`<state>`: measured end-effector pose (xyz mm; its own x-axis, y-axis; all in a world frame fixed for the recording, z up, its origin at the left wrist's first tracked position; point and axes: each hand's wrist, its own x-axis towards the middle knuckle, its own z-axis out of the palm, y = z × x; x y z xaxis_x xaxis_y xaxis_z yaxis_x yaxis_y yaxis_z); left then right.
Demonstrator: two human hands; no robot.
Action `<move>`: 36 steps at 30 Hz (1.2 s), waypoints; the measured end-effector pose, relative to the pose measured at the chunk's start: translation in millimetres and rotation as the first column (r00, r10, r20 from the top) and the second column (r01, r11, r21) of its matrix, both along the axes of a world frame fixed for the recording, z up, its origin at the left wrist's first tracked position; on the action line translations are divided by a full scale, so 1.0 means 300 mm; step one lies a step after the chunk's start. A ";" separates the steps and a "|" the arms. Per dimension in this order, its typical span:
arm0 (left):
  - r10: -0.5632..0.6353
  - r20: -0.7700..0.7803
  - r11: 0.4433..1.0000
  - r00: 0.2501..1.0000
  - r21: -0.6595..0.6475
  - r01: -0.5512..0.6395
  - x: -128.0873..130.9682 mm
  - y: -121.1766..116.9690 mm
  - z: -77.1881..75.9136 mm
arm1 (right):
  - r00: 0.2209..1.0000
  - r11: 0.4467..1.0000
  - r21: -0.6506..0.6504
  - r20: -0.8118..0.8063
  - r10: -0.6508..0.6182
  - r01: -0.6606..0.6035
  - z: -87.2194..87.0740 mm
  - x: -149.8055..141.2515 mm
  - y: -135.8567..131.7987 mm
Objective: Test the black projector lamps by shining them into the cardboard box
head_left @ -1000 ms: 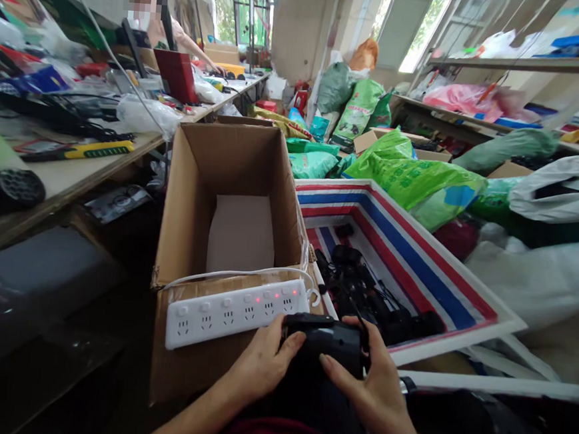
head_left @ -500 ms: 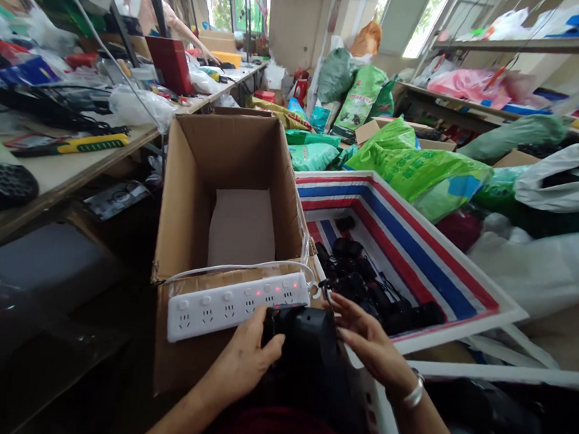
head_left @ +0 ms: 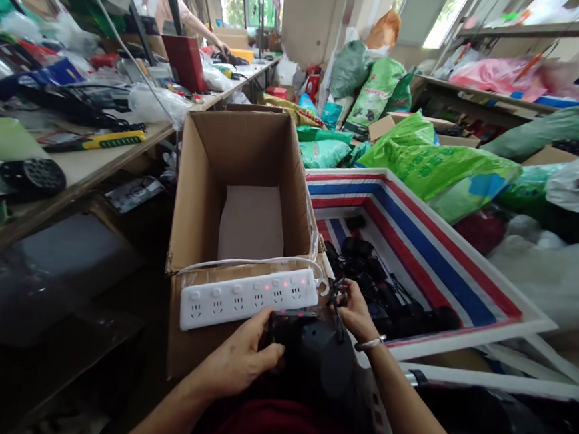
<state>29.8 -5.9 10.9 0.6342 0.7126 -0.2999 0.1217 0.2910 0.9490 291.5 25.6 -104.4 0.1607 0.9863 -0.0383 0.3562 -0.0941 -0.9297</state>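
Observation:
My left hand (head_left: 243, 357) is closed on the near left side of a black plastic device (head_left: 316, 353) with a rounded body, held close to my lap. Its exact kind does not show. To the right of it, my right hand (head_left: 356, 314) pinches a thin black cord (head_left: 336, 301), bunched near the device's upper right edge. Just beyond both hands, a white power strip (head_left: 247, 300) with several sockets and red lights lies on the flap of a cardboard box (head_left: 199, 190). One flat sheet of cardboard rests in the box's bottom.
Right of the box stands a striped fabric bin (head_left: 447, 256) with black devices (head_left: 388, 292) inside. More black items (head_left: 494, 420) sit at lower right. A cluttered workbench (head_left: 87, 174) runs along the left, with another person's arm at its far end. Filled sacks (head_left: 444, 159) are piled behind.
My right hand has closed from spread fingers into a pinch on the cord. My left hand keeps its hold on the device. The whole view has shifted slightly.

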 end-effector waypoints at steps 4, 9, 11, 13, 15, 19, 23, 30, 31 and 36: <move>0.002 0.034 1.000 0.999 -0.026 -0.001 -0.009 -0.013 -0.002 | 0.996 0.996 0.082 0.082 0.030 -0.037 0.046 -0.007 -0.002; 0.007 0.027 1.000 1.000 0.008 -0.007 -0.037 -0.014 0.039 | 0.967 0.983 0.176 0.236 -0.098 0.057 0.079 0.012 -0.018; 0.001 0.045 1.000 0.999 0.008 -0.002 -0.054 -0.008 0.066 | 0.956 0.978 0.202 0.271 -0.110 0.056 0.087 0.021 -0.023; 0.005 0.086 1.000 0.996 -0.002 -0.005 -0.071 0.000 0.092 | 0.953 0.976 0.218 0.289 -0.093 0.029 0.103 0.017 -0.027; 0.025 0.126 1.000 0.992 -0.014 -0.024 -0.082 0.008 0.108 | 0.954 0.974 0.225 0.295 -0.052 -0.016 0.126 -0.004 -0.030; 0.056 0.182 0.996 0.982 -0.084 -0.041 -0.086 0.019 0.116 | 0.958 0.963 0.216 0.269 0.097 -0.159 0.165 -0.088 -0.037; 0.036 0.212 0.996 0.977 -0.086 -0.018 -0.090 0.018 0.114 | 0.968 0.961 0.234 0.236 0.090 -0.146 0.181 -0.158 -0.031; 0.177 0.102 0.983 0.979 0.022 -0.180 -0.169 0.045 0.076 | 0.997 0.976 0.211 0.051 -0.065 0.053 0.238 -0.159 -0.019; 0.232 0.097 0.971 0.968 0.043 -0.237 -0.180 0.057 0.065 | 0.998 0.979 0.194 0.026 -0.062 0.056 0.244 -0.165 -0.020; 0.478 0.118 0.869 0.870 0.081 -0.488 -0.200 0.114 0.009 | 0.996 0.977 0.194 -0.018 -0.090 0.092 0.224 -0.225 -0.018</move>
